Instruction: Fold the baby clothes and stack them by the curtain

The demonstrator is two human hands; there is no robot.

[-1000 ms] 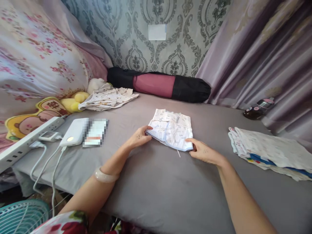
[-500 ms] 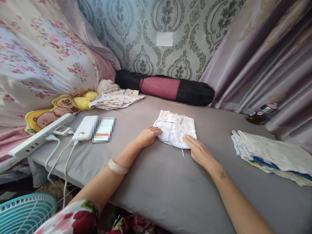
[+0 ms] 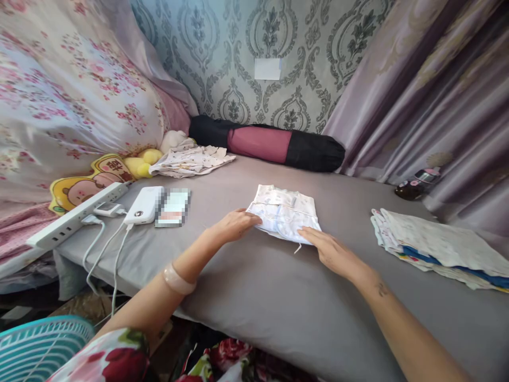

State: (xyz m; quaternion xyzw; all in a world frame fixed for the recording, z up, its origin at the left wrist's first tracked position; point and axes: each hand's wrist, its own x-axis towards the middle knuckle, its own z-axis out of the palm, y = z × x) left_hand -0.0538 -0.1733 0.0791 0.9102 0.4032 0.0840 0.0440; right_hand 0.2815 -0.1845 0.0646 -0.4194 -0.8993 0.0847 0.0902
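Folded garment (image 3: 284, 211), pale with blue trim, is lying near the centre of the frame on the grey sheet (image 3: 254, 289). Head view, single camera: left hand (image 3: 234, 225) is touching the lower-left corner of the cloth with its fingers held close together; whether the thumb is pinching from beneath cannot be told. Right hand (image 3: 330, 251) is laying extended fingers over the lower-right corner; its thumb is not showing, so pinch versus flat press is likewise undetermined. White tie (image 3: 297, 248) is poking out below the near edge, just beside the right fingertips. Right of frame: stack of folded cloths (image 3: 441, 241) is sitting well apart from the garment, and a dark bottle (image 3: 415, 184) is resting beyond it. Left of frame: power bank (image 3: 143, 207) is lying beside a device with a pixelated screen (image 3: 172, 208), while white cables (image 3: 115, 270) are trailing over the sheet's edge near the left forearm. Risks, as judged: layers could be slipping out of line if the hands are pulling unevenly; the tie could be dragging a flap open if a finger is catching it; thin cloth could be wrinkling if pressing fingers are sliding; a cable could be snagging if the left forearm is swinging outward.
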